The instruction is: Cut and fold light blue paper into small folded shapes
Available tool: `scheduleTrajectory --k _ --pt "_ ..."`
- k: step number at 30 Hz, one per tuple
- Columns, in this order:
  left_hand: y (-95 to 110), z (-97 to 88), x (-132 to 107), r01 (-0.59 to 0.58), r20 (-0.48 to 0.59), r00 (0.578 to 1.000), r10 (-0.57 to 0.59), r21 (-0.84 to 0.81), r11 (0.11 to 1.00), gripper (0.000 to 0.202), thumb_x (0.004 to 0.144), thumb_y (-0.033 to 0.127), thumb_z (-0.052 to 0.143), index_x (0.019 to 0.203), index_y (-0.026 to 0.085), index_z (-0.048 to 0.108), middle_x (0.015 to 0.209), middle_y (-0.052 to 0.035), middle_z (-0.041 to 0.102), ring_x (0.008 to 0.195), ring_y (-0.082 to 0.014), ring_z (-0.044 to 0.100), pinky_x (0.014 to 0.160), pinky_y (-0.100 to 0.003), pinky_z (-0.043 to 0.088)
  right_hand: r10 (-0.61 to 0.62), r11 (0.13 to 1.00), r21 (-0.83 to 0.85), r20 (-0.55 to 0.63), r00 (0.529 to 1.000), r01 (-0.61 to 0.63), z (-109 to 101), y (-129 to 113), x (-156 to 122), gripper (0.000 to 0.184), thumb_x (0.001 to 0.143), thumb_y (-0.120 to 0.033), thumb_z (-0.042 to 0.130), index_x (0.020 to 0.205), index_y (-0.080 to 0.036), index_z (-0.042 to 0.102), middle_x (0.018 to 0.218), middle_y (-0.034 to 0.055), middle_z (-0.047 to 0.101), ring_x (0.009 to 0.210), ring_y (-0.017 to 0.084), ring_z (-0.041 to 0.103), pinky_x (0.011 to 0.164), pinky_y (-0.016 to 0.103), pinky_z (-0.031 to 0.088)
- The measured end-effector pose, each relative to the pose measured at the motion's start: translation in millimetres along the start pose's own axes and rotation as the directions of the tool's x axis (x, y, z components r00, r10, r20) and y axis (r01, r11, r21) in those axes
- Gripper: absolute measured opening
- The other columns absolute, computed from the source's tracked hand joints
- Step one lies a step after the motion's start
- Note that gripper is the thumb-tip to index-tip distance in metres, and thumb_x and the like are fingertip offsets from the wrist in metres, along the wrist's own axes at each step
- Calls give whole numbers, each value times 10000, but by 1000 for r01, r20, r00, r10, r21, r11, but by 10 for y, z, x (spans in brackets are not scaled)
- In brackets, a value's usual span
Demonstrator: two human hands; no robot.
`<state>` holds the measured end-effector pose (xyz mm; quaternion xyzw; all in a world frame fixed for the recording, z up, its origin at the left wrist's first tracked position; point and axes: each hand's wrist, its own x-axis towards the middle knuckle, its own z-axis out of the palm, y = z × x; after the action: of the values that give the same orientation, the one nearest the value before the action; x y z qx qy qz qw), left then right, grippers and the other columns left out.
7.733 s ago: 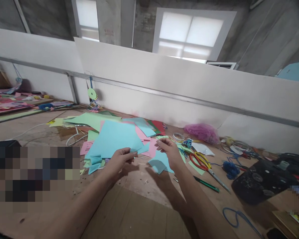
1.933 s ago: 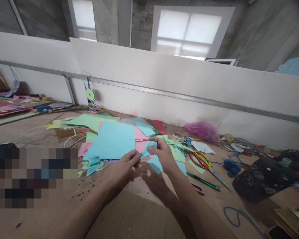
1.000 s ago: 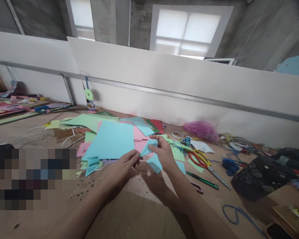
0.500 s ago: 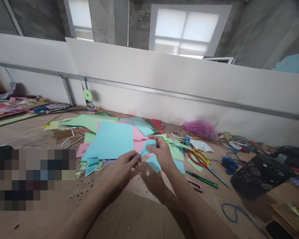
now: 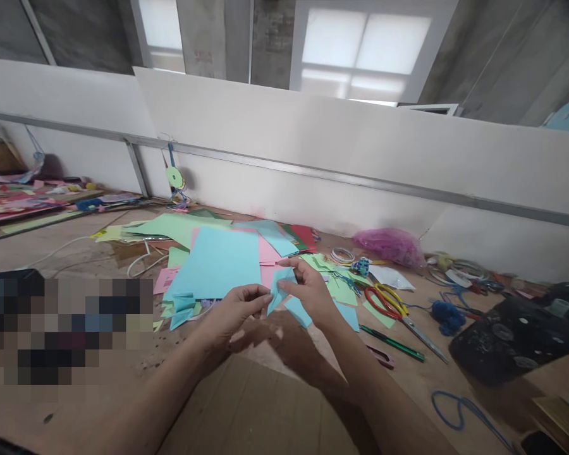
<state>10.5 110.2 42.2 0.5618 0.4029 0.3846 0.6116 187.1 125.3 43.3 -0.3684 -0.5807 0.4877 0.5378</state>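
Note:
A small folded piece of light-blue paper (image 5: 277, 289) is held up between my two hands above the table. My right hand (image 5: 308, 289) pinches it from the right, thumb across its face and fingers behind. My left hand (image 5: 247, 303) has thumb and fingertips closed at its left edge. Just behind lies a large light-blue sheet (image 5: 225, 262) on top of pink and green paper. A folded light-blue piece (image 5: 183, 308) rests left of my left hand. Under my right hand, another light-blue piece (image 5: 298, 311) lies partly covered.
To the right lie red-and-yellow-handled scissors (image 5: 403, 313), a green cutter knife (image 5: 392, 343), a pink tool (image 5: 382, 357) and blue cord (image 5: 459, 407). A black, paint-spotted object (image 5: 507, 341) stands far right. A pink plastic bag (image 5: 391, 246) sits by the white wall board (image 5: 284, 139).
The view has shifted slightly, so the table things sit a little further right. The folded blue paper has turned more upright between my fingers. Both hands keep hold of it.

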Motion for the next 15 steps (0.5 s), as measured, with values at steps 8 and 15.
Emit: scheduleTrajectory --k 8,15 --pt "-100 -66 63 -78 -126 990 71 -54 996 211 740 387 708 754 186 645 599 24 569 581 -125 514 590 -230 380 143 983 117 6 990 -143 0 64 11 313 733 -397 726 947 -197 617 742 1 639 624 137 584 642 288 450" --pt "-104 -72 86 -99 -159 984 81 -112 989 232 743 408 701 750 189 624 623 12 611 615 -139 557 618 -242 396 152 987 49 78 985 -156 70 62 -28 211 719 -376 737 734 -185 647 666 7 653 636 143 568 638 289 449"
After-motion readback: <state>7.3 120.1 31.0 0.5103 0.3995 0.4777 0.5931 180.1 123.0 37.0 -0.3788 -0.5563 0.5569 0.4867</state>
